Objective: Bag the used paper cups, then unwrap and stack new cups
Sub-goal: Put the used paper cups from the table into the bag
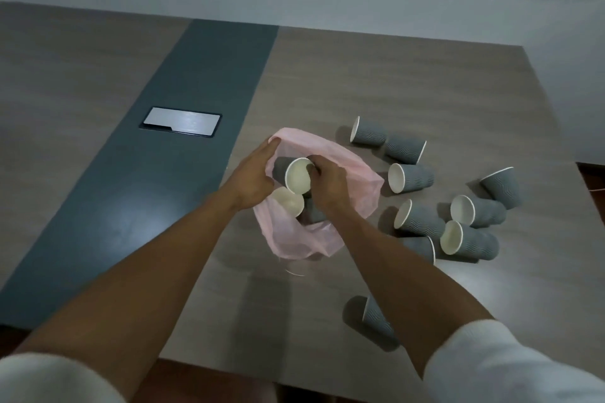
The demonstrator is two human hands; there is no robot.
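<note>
A pink plastic bag (355,170) lies open on the table in the middle of the view. My left hand (253,177) grips the bag's left rim and holds its mouth open. My right hand (329,185) is inside the mouth, shut on a grey ripple paper cup (297,175) whose white inside faces me. A second cup (288,201) lies in the bag just below it. Several more grey cups (411,176) lie on their sides to the right of the bag. One cup (376,321) lies alone near the front edge, partly hidden by my right forearm.
The wooden table (393,75) has a dark central strip (196,108) with a metal cable-box lid (182,124) to the left of the bag. The table's right edge runs close behind the scattered cups. A pale wall stands behind.
</note>
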